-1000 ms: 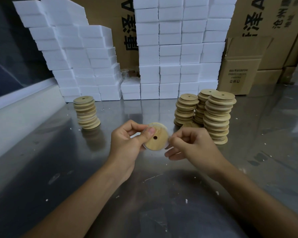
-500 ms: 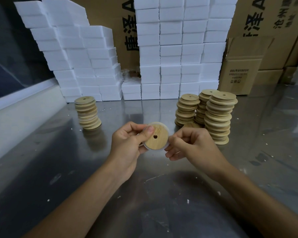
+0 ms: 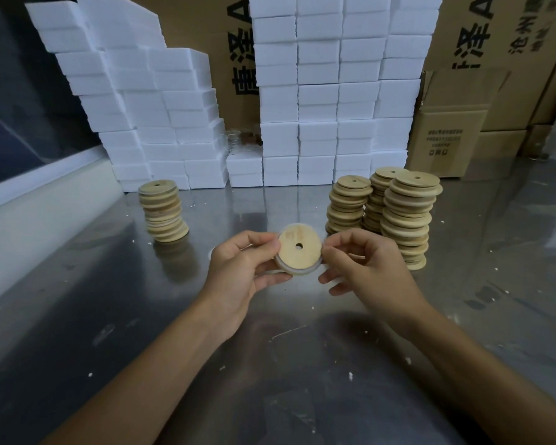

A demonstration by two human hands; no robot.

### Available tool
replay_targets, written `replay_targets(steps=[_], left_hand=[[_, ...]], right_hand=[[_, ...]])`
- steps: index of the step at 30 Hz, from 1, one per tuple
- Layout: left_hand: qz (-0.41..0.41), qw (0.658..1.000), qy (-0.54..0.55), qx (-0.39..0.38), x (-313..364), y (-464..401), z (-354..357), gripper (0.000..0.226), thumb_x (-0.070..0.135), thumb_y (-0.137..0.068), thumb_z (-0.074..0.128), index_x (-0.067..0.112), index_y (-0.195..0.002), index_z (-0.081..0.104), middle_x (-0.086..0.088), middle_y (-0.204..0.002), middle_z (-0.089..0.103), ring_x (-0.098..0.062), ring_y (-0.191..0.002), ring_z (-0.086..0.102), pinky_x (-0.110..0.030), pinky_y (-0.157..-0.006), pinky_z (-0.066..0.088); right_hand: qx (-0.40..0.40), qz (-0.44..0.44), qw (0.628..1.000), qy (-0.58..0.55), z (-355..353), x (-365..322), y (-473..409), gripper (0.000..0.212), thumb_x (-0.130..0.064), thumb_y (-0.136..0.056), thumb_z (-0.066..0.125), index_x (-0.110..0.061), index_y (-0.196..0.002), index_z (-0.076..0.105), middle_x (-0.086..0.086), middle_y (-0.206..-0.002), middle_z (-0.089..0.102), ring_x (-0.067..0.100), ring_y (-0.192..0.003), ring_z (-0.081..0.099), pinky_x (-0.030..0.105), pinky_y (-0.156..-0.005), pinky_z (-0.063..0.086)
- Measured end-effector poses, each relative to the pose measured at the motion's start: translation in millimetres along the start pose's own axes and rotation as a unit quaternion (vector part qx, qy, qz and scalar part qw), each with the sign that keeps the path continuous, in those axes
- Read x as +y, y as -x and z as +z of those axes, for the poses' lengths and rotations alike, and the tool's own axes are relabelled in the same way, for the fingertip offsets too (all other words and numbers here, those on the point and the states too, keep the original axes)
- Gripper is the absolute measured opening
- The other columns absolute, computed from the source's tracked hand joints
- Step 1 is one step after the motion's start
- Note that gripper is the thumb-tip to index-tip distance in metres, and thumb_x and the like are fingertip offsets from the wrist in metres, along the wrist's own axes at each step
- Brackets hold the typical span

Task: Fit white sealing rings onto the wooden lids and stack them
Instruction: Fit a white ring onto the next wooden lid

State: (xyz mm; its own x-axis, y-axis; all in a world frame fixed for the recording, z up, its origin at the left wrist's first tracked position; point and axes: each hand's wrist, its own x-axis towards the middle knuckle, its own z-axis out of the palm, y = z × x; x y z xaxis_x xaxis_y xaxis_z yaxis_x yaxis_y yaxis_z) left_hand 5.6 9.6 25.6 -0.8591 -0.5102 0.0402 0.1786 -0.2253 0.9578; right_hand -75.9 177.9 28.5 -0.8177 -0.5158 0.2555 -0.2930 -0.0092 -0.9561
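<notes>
Two hands meet in the middle of the frame, above a shiny metal tabletop [image 3: 77, 316]. Between them is one round wooden lid [image 3: 299, 248] with a small hole in its center. The lid is tipped up so its flat face looks at the camera. A thin white ring [image 3: 294, 272] shows along its lower edge and left side.

The left hand [image 3: 241, 274] has a curled grip on the lid's left side, with the thumb on the front face and the fingers behind. The right hand [image 3: 363, 268] has its fingers curled too, and its fingertips pinch the lid's right edge, where the ring runs.

Right of center, behind the right hand, stand three tall stacks [image 3: 408, 220] of wooden lids, close together. At the left of center stands one shorter stack [image 3: 162, 210], well apart from the others. It leans a little.

Along the back are big piles of white foam blocks [image 3: 334, 91]. Behind and to the right of them, in the upper right of the frame, are brown boxes [image 3: 446, 136] with dark print. Small white crumbs [image 3: 350, 375] lie on the tabletop near the arms.
</notes>
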Motion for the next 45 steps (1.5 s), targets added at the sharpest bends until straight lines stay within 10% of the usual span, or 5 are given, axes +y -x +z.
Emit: replay_targets(steps=[18,25,34,41,45], left_hand=[[-0.103,0.985,0.131,-0.054,2,4,7,0.023,-0.002,-0.092,0.054,-0.007,-0.115,0.056,-0.026,-0.105,0.07,-0.032,-0.09,0.073,-0.034,-0.066,0.06],[-0.103,0.985,0.114,-0.078,0,1,3,0.011,0.005,-0.082,0.062,0.006,-0.09,0.055,-0.022,-0.092,0.072,-0.032,-0.078,0.073,-0.032,-0.061,0.059],[0.158,0.947,-0.278,-0.028,-15,0,0,0.061,0.038,-0.054,0.089,0.036,-0.109,0.064,0.019,-0.103,0.069,-0.011,-0.091,0.068,-0.027,-0.076,0.057],[0.207,0.908,-0.359,0.061,-5,-17,-30,0.051,0.048,-0.049,0.09,0.033,-0.091,0.066,0.015,-0.086,0.07,-0.005,-0.079,0.063,-0.015,-0.068,0.051],[0.13,0.876,-0.43,0.177,13,-33,-86,0.069,0.069,-0.038,0.081,0.029,-0.092,0.067,0.007,-0.093,0.072,-0.017,-0.088,0.067,-0.038,-0.085,0.056]], right_hand=[[-0.007,0.029,0.994,-0.108,0,4,-6,0.026,-0.013,-0.089,0.069,-0.009,-0.113,0.062,0.011,-0.083,0.073,0.012,-0.07,0.068,0.025,-0.056,0.052],[-0.035,0.068,0.982,-0.173,0,6,-5,0.021,-0.01,-0.091,0.065,-0.003,-0.111,0.067,0.007,-0.078,0.072,0.011,-0.065,0.067,0.023,-0.056,0.054],[-0.04,0.092,0.98,-0.173,4,12,-4,0.022,-0.016,-0.091,0.066,-0.005,-0.11,0.069,0.008,-0.082,0.073,0.012,-0.065,0.064,0.022,-0.056,0.052],[-0.026,0.088,0.989,-0.114,6,12,-2,0.016,-0.022,-0.097,0.06,-0.012,-0.106,0.068,0.007,-0.083,0.076,0.013,-0.064,0.067,0.022,-0.055,0.052],[0.025,0.066,0.995,-0.076,2,13,-4,0.016,-0.019,-0.097,0.059,-0.007,-0.1,0.07,0.004,-0.075,0.074,0.011,-0.059,0.064,0.023,-0.054,0.05]])
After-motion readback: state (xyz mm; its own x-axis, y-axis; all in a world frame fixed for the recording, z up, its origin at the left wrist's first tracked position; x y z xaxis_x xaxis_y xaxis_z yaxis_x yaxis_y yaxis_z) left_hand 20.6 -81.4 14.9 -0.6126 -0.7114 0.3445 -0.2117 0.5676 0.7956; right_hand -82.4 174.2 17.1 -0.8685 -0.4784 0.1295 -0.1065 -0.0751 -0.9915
